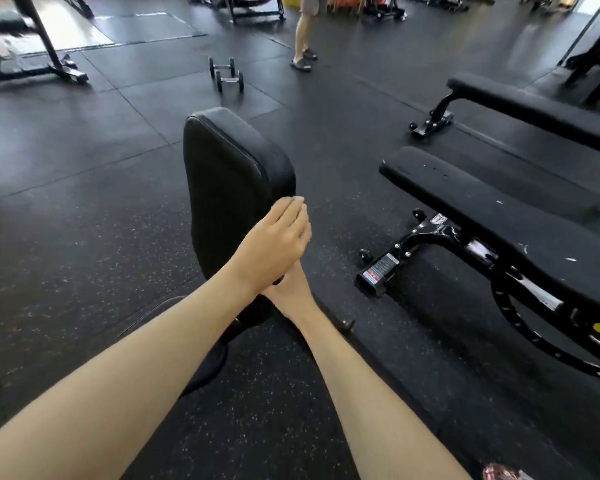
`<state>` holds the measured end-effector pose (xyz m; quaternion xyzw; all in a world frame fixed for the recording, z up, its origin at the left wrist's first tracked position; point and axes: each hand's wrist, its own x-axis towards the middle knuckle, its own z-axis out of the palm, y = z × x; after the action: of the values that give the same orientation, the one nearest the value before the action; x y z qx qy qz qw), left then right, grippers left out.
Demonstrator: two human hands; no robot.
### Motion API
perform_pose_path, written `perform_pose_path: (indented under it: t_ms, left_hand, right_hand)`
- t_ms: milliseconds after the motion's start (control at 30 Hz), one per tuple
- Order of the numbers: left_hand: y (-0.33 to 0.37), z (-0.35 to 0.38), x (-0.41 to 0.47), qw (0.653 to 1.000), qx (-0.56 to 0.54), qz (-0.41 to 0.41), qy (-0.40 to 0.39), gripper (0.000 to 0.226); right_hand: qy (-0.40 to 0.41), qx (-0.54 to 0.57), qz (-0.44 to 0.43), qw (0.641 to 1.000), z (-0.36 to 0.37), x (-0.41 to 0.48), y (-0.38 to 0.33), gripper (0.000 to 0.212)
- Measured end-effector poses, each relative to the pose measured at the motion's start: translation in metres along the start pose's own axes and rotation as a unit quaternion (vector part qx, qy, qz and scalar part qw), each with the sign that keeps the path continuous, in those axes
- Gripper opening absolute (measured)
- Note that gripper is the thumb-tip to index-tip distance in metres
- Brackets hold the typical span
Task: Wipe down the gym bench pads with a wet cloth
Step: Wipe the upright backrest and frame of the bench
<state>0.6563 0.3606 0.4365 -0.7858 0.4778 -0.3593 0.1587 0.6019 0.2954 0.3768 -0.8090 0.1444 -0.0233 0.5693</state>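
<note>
**Both hands low on the raised pad's right edge**

The left hand lies flat, fingers together, on the upright back pad — a grey sliver at its fingertips may be the cloth. The right hand is tucked beneath, and I cannot tell its grip. The pad's length runs up and away from both. A flat bench stands to the right, dumbbells beyond — neither in the way.

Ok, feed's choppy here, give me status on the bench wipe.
Left grip flat on upright back pad, grey scrap, maybe cloth, at fingertips. Right grip mostly hidden under left wrist. Nothing blocking the pad.
</note>
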Motion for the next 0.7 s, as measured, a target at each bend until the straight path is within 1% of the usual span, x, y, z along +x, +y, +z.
perform_pose_path:
  t_ms: [67,133,167,233,300,333,400,533,600,667,700]
  left_hand:
    - [0.003,0.006,-0.006,0.999,-0.005,0.013,0.045,0.025]
    - [0.001,0.003,0.001,0.991,-0.042,-0.004,0.129,0.039]
    - [-0.002,-0.001,0.007,0.985,-0.048,-0.011,0.168,0.042]
    - [-0.01,-0.004,0.021,0.975,-0.019,-0.039,0.217,0.034]
    - [-0.016,0.004,0.024,0.975,0.032,-0.066,0.211,0.022]
    - [-0.015,0.012,0.021,0.974,0.052,-0.069,0.208,0.02]
    - [-0.007,0.028,0.006,0.974,0.069,-0.049,0.209,0.025]
    - [0.008,0.043,-0.014,0.977,0.065,-0.017,0.204,0.034]
    - [0.015,0.053,-0.02,0.979,0.073,0.001,0.188,0.024]
    - [0.021,0.061,-0.028,0.983,0.061,0.034,0.171,0.009]
    - [0.023,0.06,-0.031,0.983,0.048,0.045,0.169,0.006]
  right_hand:
    - [0.015,-0.018,-0.018,1.0,0.012,0.005,0.015,0.097]
    - [0.04,-0.008,-0.042,0.998,0.023,0.009,0.026,0.097]
    - [0.055,0.01,-0.052,0.997,0.027,0.011,0.029,0.097]
    - [0.09,0.054,-0.066,0.992,0.035,0.016,0.037,0.089]
    - [0.126,0.077,-0.081,0.986,0.04,0.021,0.046,0.077]
    - [0.137,0.083,-0.091,0.983,0.041,0.023,0.05,0.073]
    - [0.147,0.088,-0.11,0.979,0.044,0.025,0.056,0.071]
    - [0.174,0.077,-0.129,0.973,0.054,0.035,0.064,0.07]
    - [0.189,0.075,-0.135,0.97,0.059,0.041,0.067,0.063]
    - [0.199,0.06,-0.142,0.968,0.062,0.044,0.069,0.048]
    - [0.202,0.058,-0.147,0.967,0.062,0.044,0.07,0.044]
